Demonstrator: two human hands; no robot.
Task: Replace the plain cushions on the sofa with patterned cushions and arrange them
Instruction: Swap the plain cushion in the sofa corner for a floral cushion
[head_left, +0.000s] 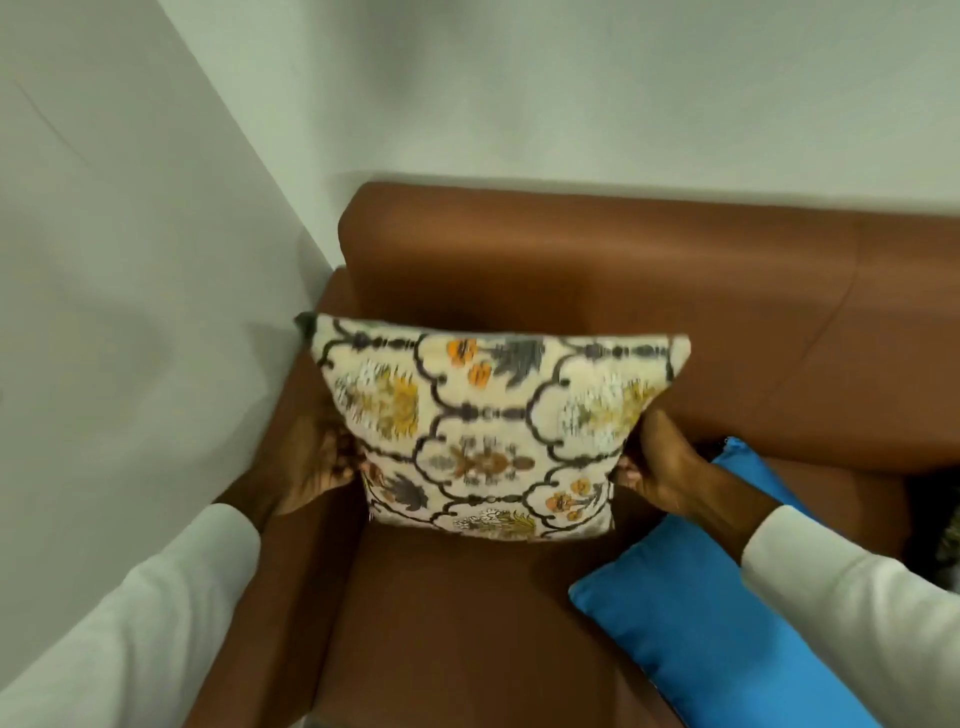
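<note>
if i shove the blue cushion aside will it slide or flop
The blue cushion will probably slide easily, since the brown sofa seat looks smooth like leather. It looks soft and flat, so it would likely bend rather than stay stiff.

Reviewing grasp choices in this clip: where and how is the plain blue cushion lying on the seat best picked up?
Probably by its near left corner or left edge, reached from the left over the bare seat. The blue cushion lies flat and slanted on the sofa, and the right sleeve covers its right part.

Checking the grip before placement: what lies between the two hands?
In the head view, only the patterned cushion lies between the left hand and the right hand, gripped at its sides.
</note>
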